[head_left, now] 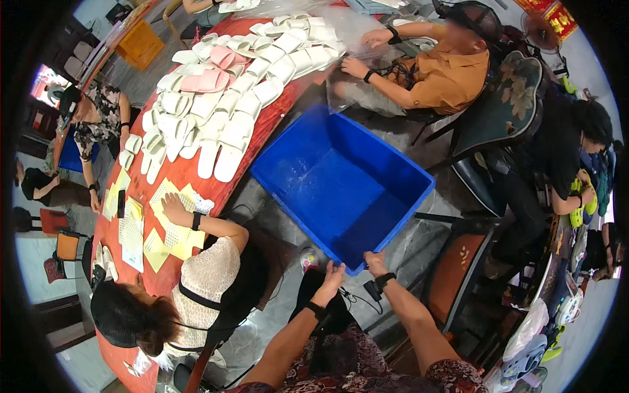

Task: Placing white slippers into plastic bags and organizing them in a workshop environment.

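Note:
A large blue plastic bin (383, 167) sits in front of me between the red table and the chairs, its inside bare apart from a few pale scuffs. Both hands are at its near corner. My left hand (331, 280) is closed on the rim just left of that corner. On the corner's right side, my right hand (375, 263) grips the rim too, fingers curled over the edge. Each of my wrists wears a black band, and a small black device (373, 291) with a cable hangs by the right one.
Rows of white slippers (229, 137) and a few pink ones (204, 80) cover the round red table (262, 137). A seated person (206, 265) touches yellow sheets (157, 250) at left. Another person (445, 75) handles clear plastic beyond the bin. Chairs (458, 275) stand close at right.

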### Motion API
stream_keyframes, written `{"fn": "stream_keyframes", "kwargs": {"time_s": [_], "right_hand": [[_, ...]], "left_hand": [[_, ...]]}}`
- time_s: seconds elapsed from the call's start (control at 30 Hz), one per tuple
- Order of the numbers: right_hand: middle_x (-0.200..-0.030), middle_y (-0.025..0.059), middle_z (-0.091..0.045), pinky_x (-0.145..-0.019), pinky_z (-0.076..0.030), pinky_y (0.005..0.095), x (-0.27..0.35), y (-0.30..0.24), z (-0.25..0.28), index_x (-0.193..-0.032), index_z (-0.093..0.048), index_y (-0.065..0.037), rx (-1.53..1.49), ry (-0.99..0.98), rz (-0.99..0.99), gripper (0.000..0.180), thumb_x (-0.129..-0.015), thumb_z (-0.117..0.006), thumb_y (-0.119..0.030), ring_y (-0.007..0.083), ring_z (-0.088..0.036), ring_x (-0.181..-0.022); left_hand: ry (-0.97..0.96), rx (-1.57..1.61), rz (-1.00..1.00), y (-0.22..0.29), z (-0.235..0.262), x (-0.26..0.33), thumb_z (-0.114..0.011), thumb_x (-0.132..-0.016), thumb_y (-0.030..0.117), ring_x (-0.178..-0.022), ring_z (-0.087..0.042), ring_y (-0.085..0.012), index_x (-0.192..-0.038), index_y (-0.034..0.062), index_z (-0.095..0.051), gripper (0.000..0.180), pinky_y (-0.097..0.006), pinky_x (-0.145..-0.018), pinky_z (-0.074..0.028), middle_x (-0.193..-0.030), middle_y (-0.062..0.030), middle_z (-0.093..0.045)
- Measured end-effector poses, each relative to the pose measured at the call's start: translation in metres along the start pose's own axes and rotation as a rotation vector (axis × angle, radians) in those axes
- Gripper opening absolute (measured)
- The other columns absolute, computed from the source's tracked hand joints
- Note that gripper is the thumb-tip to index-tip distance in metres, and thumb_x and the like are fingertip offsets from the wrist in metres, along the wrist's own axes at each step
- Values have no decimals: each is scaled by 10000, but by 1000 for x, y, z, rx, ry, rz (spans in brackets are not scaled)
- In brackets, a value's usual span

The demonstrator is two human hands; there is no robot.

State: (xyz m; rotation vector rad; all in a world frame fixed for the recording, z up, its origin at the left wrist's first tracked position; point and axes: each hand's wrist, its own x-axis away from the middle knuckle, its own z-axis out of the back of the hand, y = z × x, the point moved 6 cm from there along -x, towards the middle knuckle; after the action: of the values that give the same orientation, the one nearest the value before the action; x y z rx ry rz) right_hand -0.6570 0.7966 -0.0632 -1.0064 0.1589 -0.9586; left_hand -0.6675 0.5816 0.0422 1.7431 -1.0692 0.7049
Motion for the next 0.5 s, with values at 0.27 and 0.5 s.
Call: {"fn": "stream_keyframes", "kwargs": {"time_s": [0.27,0.5], "right_hand": [[-874,50,-578,-741,-495,325,-40,56,-77,-946,-571,-104,71,-674,-325,450,-533,-729,-21,186,-566,-797],[-898,101,-615,-748,-478,336,-40,47,-160,-878,-600,-146,942,-844,677,287,-603,-681,-129,248,-587,-797]], "left_hand": [[105,-133,-156,14,107,46,-517,-859,210,-798,-533,-137,-1176,106,-441,342,-273,-693,-445,-990,-35,-524],[300,-278,-182,-10,163,93,-501,-851,182,-750,-539,-104,-1099,66,-504,274,-233,-642,-436,-885,-46,-586]]}}
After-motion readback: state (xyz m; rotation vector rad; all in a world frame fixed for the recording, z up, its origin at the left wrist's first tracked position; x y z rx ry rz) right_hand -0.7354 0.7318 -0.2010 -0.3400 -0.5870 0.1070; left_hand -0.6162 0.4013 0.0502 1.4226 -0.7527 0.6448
